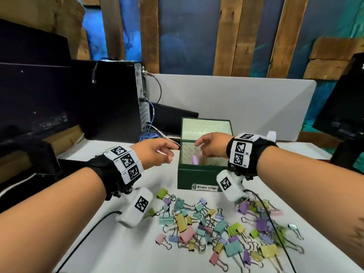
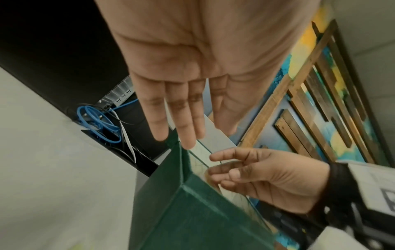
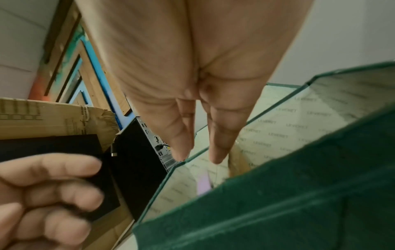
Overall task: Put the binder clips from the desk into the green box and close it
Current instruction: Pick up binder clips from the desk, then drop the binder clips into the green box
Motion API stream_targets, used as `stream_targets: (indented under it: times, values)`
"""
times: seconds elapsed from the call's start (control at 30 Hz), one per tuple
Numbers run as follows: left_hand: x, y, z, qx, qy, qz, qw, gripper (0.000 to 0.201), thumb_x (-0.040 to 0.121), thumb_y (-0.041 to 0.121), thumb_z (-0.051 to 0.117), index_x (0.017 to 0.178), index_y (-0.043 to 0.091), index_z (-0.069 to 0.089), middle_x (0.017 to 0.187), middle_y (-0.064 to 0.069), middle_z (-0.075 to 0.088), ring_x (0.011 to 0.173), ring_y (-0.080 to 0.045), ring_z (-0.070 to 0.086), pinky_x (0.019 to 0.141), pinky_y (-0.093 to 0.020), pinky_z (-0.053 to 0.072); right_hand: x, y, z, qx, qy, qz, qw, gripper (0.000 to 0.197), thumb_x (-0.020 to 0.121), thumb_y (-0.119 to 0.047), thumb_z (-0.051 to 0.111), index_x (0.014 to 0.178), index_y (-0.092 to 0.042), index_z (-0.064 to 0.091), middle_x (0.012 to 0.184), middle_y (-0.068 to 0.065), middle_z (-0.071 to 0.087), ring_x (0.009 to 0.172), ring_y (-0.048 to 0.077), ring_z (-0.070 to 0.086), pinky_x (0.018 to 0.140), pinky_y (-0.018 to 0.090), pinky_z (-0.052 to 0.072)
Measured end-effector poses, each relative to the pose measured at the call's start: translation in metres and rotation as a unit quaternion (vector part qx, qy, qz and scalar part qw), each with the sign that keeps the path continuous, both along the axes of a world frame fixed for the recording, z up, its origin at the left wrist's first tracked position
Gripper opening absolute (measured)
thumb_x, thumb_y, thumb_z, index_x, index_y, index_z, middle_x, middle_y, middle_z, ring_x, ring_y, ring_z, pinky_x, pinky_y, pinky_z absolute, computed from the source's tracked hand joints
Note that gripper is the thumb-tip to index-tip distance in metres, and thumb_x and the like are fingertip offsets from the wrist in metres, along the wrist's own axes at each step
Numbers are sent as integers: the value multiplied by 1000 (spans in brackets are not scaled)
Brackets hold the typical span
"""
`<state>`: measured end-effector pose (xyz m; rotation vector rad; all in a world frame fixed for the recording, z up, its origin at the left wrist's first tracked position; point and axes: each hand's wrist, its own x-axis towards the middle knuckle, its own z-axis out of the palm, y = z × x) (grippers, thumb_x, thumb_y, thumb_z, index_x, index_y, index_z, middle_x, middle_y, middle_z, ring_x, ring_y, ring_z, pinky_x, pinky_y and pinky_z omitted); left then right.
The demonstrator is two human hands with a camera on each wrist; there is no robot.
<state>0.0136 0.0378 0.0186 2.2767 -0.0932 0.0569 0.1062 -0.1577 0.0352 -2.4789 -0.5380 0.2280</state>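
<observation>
Both hands hang slack-fingered and empty: right hand (image 1: 211, 147) over the open dark-green felt-covered box (image 1: 197, 177), left hand (image 1: 155, 153) at its nine o'clock; pastel metal binder clips (image 1: 220, 223) sprawl at six o'clock; a careless knock could tip the upright lid (image 1: 205, 126) shut early.

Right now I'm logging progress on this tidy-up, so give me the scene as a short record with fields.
box: green box on the desk, lid standing open
inside box: one purple clip visible; the rest of the inside is hidden
clips on desk: a big pile of binder clips in front of the box
left hand: beside the box's left wall, fingers straight, holding nothing
right hand: over the open box, fingers relaxed, holding nothing
label: "Binder Clips" tag on box front
</observation>
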Motion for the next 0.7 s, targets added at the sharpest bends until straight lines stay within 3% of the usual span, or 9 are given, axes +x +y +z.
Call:
stream_targets:
  times: [0.1,0.17,0.23,0.3,0.37,0.43,0.5,0.6,0.7]
  values:
    - [-13,-6,-2,75,21,-48,996,30,83,14,66,91,42,59,86,12,65,75,-7,59,76,-19,47,-14,-14,7,-23,-54,31,998,30,83,-11,67,110,-22,64,119,2,62,111,19,58,99,31,45]
    - [-21,-15,-6,143,60,-87,984,29,81,20,69,99,40,60,86,15,63,74,-4,59,74,-16,46,-30,-24,12,-28,-86,63,994,25,85,-13,64,108,-23,63,115,-2,62,102,14,59,89,23,44]
    - [-25,-26,-10,210,105,-120,965,37,79,25,71,112,35,60,91,17,59,84,-8,63,80,-21,47,-51,-31,16,-68,-95,107,987,21,86,-16,63,104,-28,62,110,-7,62,90,8,58,78,18,45]
    - [-26,-36,-14,276,122,-141,943,43,78,29,71,119,35,57,98,18,54,97,-11,63,83,-22,47,-70,-36,14,-182,-80,174,964,23,88,-22,61,109,-31,61,111,-9,62,91,7,57,80,19,45]
    - [-25,-43,-18,330,114,-146,925,45,79,31,70,121,37,56,102,18,51,97,-8,60,76,-18,44,-84,-40,6,-312,-45,243,917,30,89,-26,60,118,-33,58,119,-9,59,98,7,54,79,19,43]
    - [-24,-46,-22,348,120,-151,918,41,80,32,68,119,39,57,104,16,53,91,-6,57,72,-16,42,-93,-44,-4,-367,-10,288,884,34,87,-29,63,120,-38,58,125,-10,55,103,8,55,73,17,41]
    - [-24,-47,-27,353,128,-157,914,36,82,32,66,117,40,59,106,14,57,88,-6,55,76,-19,43,-98,-47,-12,-360,19,309,880,38,85,-29,65,120,-40,58,128,-11,54,107,11,57,76,21,45]
    - [-24,-50,-33,374,125,-160,905,30,84,30,64,113,39,61,99,13,55,88,-7,53,71,-18,41,-100,-48,-23,-366,26,319,874,37,84,-30,66,120,-37,59,125,-7,55,108,14,56,67,15,37]
    - [-23,-51,-37,379,120,-148,906,25,85,26,63,108,36,62,95,14,54,86,-7,52,71,-18,41,-101,-45,-35,-374,19,309,874,31,84,-33,65,115,-33,60,120,-3,56,106,17,55,71,22,40]
